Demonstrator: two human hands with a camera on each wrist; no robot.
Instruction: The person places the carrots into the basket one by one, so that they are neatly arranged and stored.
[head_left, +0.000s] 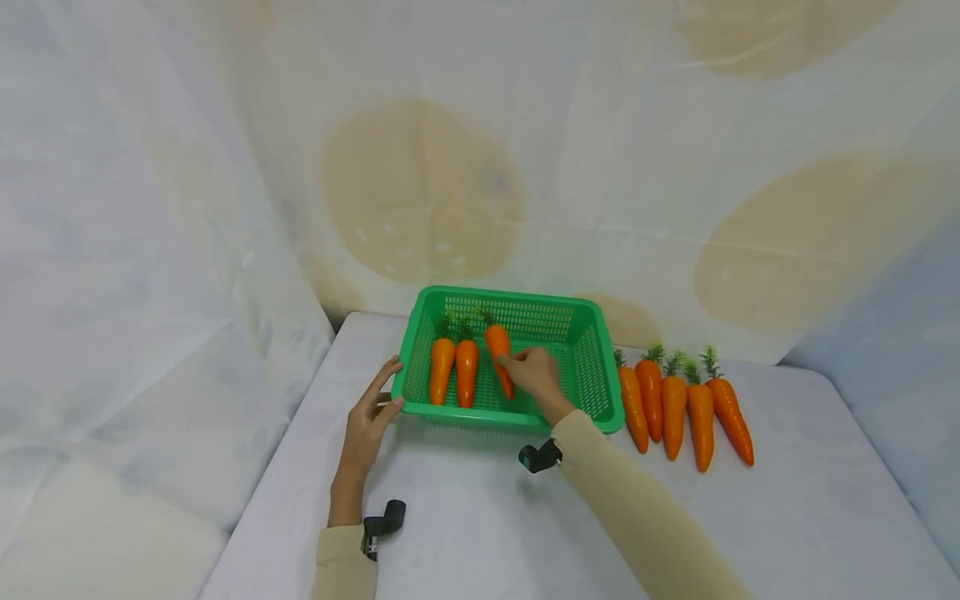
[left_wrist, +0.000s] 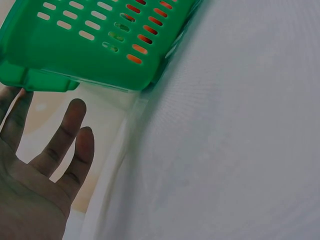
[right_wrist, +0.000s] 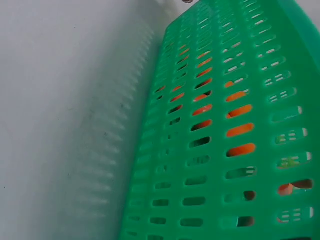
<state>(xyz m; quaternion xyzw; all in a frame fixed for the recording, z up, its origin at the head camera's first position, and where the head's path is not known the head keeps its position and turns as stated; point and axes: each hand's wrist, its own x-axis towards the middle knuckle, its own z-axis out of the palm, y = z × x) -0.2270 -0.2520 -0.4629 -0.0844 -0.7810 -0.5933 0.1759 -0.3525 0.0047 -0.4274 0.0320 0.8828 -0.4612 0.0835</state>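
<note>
A green plastic basket with slotted walls holds two carrots with leafy tops on its left side, a left carrot and a middle carrot. Inside it, my right hand pinches a third carrot, which slants beside those two. At the basket's left end, my left hand touches the rim, its fingers mostly straight; the left wrist view shows some fingers apart from the wall. The right wrist view has only the slotted wall, with orange behind it; the right hand is hidden there.
Right of the basket, several more carrots lie side by side on the white tabletop, tops toward the back. A patterned cloth backdrop rises behind the table, with pale cloth on the left.
</note>
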